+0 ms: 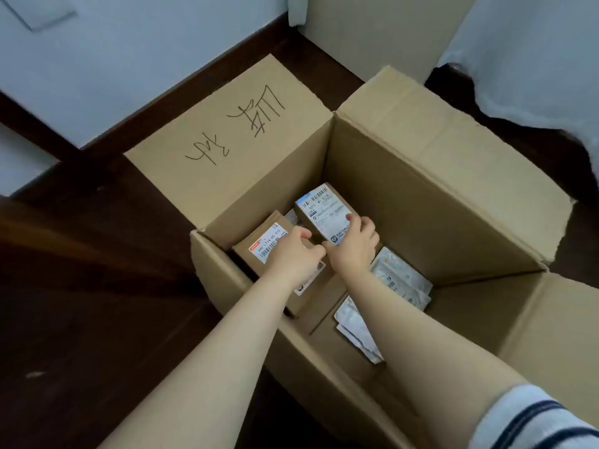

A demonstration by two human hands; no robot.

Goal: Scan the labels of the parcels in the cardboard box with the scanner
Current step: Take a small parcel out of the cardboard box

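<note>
A large open cardboard box (pixel 421 205) stands on the floor with parcels at its bottom. Both my forearms reach down into it. My right hand (pixel 355 244) grips the near end of a brown parcel with a big white barcode label (pixel 319 207), which is tilted up. My left hand (pixel 296 251) curls its fingers at that parcel's near-left corner and lies over a second brown parcel with a red-marked label (pixel 259 244). Two pale plastic-bag parcels (pixel 398 277) (pixel 355 328) lie to the right. No scanner is in view.
The box's flaps are folded outward; the far-left flap (pixel 233 131) bears handwritten black characters. The box sits on a dark wooden floor (pixel 81 303). Pale walls (pixel 129 59) and a white cloth (pixel 534 59) stand behind it.
</note>
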